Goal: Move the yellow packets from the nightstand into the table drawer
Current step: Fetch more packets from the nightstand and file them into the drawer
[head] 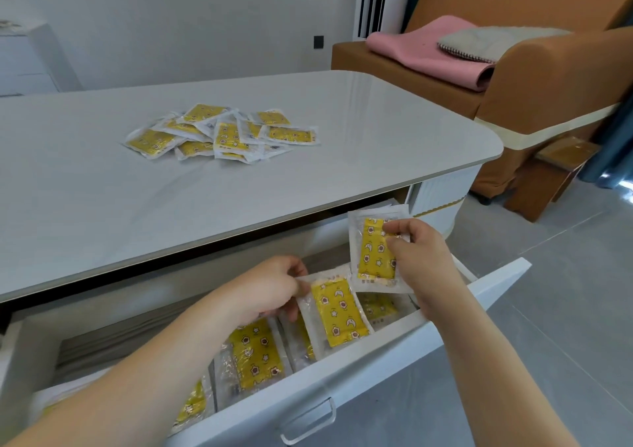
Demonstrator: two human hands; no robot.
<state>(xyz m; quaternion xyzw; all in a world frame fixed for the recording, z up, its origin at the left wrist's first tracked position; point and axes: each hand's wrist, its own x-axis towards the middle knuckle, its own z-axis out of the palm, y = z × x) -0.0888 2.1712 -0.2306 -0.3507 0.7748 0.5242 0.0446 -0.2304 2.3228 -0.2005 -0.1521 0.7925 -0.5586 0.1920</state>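
Drawer [394,347] of the grey-topped table [102,189] stands pulled out toward the person, w/ both hands working over its right half. Left hand [270,289] pinches the upper left corner of a yellow packet [337,313], thumb and fingers curled on the clear plastic edge; that packet tilts, its lower end down among others in the drawer, near the front wall. Right hand [421,258] pinches a second yellow packet [375,251] by its right edge, fingers over the front, and holds it roughly upright above the drawer's right end, just under the tabletop's lip. The two held packets sit close, edges nearly touching or overlapping; can't tell which. Hands are apart, one packet each. More yellow packets already in the drawer [255,350] stand or lean in a row along the front wall, running left to approx. where the left forearm crosses; the ones farthest left are partly hidden by the arm. Pile of yellow packets on the tabletop [219,131] lies loose and overlapping, toward the far middle of the top, well apart from the hands. Drawer front carries a clear handle [308,422] low on its face. Beyond the table at right: orange-brown sofa [548,87] w/ a pink folded cloth [428,52] and a grey cushion [489,40] on its seat. Small brown stool [548,179] sits on the grey tile floor by the sofa's foot. White unit [27,59] at far left by the wall.
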